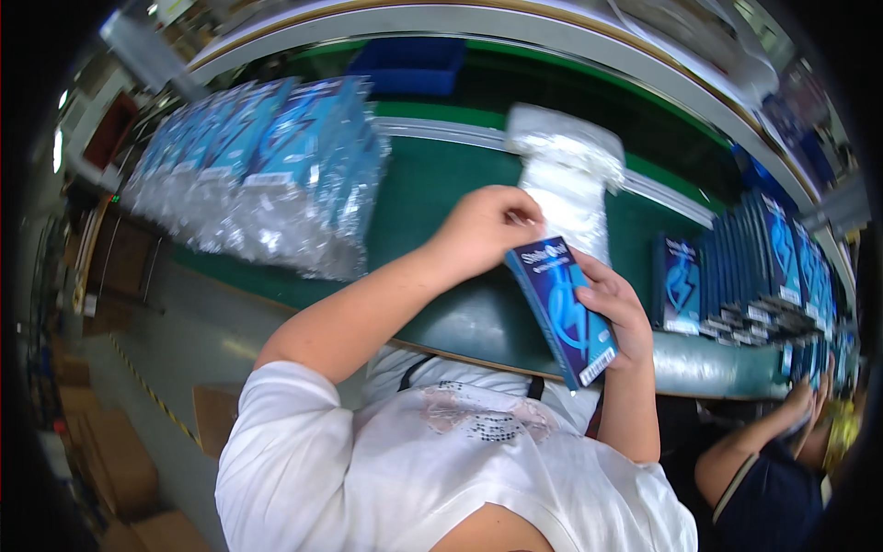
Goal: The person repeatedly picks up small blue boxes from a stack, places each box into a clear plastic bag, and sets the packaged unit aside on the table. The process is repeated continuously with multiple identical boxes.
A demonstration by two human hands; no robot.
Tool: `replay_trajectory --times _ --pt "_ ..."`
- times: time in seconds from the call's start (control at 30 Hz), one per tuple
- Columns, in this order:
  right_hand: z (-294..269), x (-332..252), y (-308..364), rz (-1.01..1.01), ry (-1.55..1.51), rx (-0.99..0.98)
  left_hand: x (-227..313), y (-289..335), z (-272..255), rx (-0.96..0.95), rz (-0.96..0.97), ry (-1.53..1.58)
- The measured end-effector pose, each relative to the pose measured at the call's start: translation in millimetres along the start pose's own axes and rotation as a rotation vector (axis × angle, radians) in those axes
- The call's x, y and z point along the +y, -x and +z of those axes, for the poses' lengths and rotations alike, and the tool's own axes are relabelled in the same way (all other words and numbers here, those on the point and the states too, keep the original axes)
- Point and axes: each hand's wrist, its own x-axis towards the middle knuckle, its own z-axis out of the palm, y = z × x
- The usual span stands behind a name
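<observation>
My right hand grips a slim blue and purple retail box with a lightning-bolt print, tilted, its front up. At the box's upper left corner is my left hand, its fingers curled into a pinch; what they hold, if anything, I cannot make out. Just beyond both hands lies a stack of clear plastic bags on the green worktable. Part of the bag stack is hidden behind my hands and the box.
To the left stand several similar boxes wrapped in clear plastic. Rows of unwrapped boxes are stacked at the right. A blue bin sits at the back. A co-worker's arm reaches toward boxes at the lower right.
</observation>
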Motion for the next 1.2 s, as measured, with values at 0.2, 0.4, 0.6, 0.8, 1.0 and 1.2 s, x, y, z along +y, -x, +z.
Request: replay_trajectory --times 0.2,0.4,0.6,0.8,1.0,1.2 --pt "0 -6 5 -0.022 0.203 0.077 11 3 -10 -0.099 -0.192 0.044" --pt "1 -5 -3 -0.080 0.299 0.112 12 0 -17 -0.138 -0.109 -0.202" --pt "6 14 -1 -0.193 0.236 0.380 35 15 -5 -0.190 0.074 -0.308" --pt "24 33 5 -0.286 0.127 0.552 15 30 9 0.024 -0.278 0.305" --pt "31 28 7 -0.103 0.661 0.390 24 58 12 0.058 -0.366 0.881" --pt "51 3 15 -0.380 0.853 0.097 41 61 -6 -0.012 -0.349 1.065"
